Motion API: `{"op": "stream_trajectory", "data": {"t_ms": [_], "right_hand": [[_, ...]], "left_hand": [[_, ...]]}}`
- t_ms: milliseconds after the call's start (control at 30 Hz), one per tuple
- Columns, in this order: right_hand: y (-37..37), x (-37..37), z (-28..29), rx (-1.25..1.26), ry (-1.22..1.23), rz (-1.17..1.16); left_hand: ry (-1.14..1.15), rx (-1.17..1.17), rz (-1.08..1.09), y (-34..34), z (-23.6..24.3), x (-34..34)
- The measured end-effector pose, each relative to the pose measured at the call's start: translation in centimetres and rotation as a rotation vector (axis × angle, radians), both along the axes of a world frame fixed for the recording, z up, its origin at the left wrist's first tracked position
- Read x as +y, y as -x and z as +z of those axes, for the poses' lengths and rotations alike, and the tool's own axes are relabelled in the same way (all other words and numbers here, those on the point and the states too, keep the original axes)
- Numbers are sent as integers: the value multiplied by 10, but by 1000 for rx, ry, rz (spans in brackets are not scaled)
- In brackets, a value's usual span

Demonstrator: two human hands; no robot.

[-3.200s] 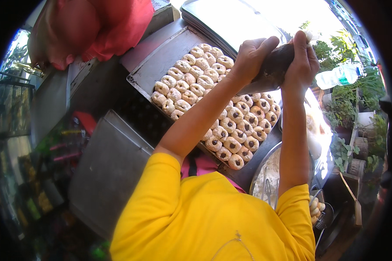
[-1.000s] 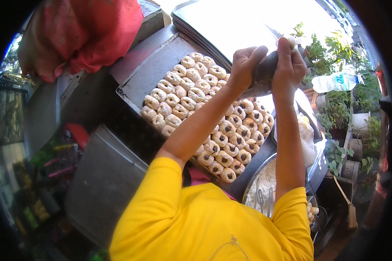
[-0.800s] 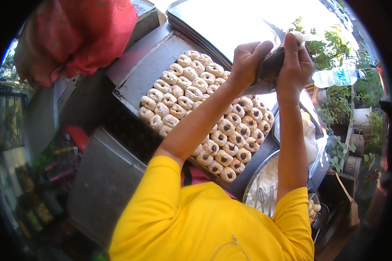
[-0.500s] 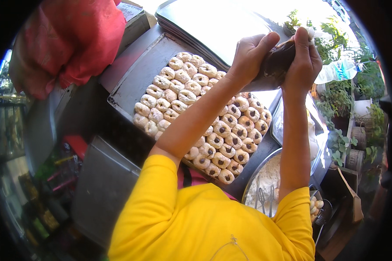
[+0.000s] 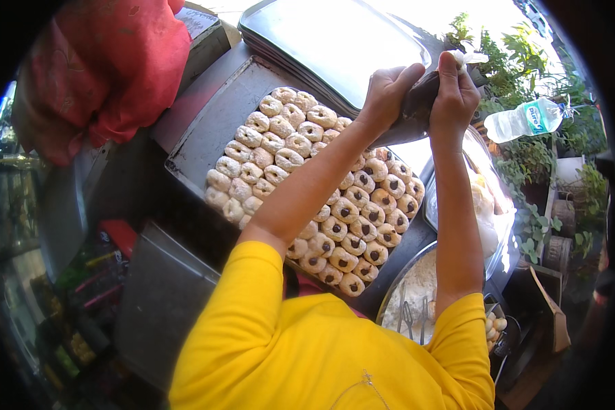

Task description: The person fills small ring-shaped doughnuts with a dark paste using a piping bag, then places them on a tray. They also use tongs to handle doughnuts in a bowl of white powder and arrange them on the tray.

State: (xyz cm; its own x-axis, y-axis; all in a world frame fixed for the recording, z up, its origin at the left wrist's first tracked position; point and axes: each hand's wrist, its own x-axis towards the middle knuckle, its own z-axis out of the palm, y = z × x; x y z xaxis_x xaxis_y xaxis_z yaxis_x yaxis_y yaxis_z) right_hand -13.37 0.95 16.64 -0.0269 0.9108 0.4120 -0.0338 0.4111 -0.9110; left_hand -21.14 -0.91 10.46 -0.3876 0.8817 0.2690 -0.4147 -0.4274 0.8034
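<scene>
Two bare hands grip a dark brown, glossy, pliable bag, held above the far right part of a tray of pastries. The left hand [image 5: 387, 96] is curled round one side of the bag [image 5: 421, 102], its thumb extended along the upper edge. The right hand [image 5: 451, 97] pinches the opposite end, thumb raised, beside a white, twisted tuft [image 5: 468, 59] at the top. The hands are near each other, with the bag between them; its lower end runs behind the left forearm, so from here I cannot tell whether its tip touches a pastry.

Beneath the arms, a rectangular, worn grey metal tray [image 5: 215, 128] carries close-set rows of small, oval, powder-dusted pastries [image 5: 288, 160]. Those toward the person's right have dark brown centres; those toward the left show pale hollows. The left forearm crosses above the rows and hides several.

Surroundings: beyond the tray lies a stack of flat metal trays [image 5: 335, 42]. To the near right, on the dark grey surface [image 5: 424, 230], stands a round metal basin [image 5: 389, 294] of white powder, with metal tongs [image 5: 406, 314] in it. Farther right are a clear plastic bottle with a blue-green label [image 5: 525, 121] and green leafy plants [image 5: 526, 164]; at far left hangs a draped red cloth [image 5: 102, 78].
</scene>
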Motion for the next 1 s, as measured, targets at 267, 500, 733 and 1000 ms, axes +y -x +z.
{"op": "stream_trajectory", "data": {"t_ms": [267,500,733,1000], "right_hand": [[-9,-1,21,103,-54,-13],[-6,-8,32,108,-58,-8],[20,-9,48,171,-35,81],[49,3,19,56,-59,127]], "left_hand": [[-90,27,-27,-7,21,1],[-102,98,-15,-5,32,-4],[-115,147,-67,29,51,-6],[-79,54,35,49,19,-1]]}}
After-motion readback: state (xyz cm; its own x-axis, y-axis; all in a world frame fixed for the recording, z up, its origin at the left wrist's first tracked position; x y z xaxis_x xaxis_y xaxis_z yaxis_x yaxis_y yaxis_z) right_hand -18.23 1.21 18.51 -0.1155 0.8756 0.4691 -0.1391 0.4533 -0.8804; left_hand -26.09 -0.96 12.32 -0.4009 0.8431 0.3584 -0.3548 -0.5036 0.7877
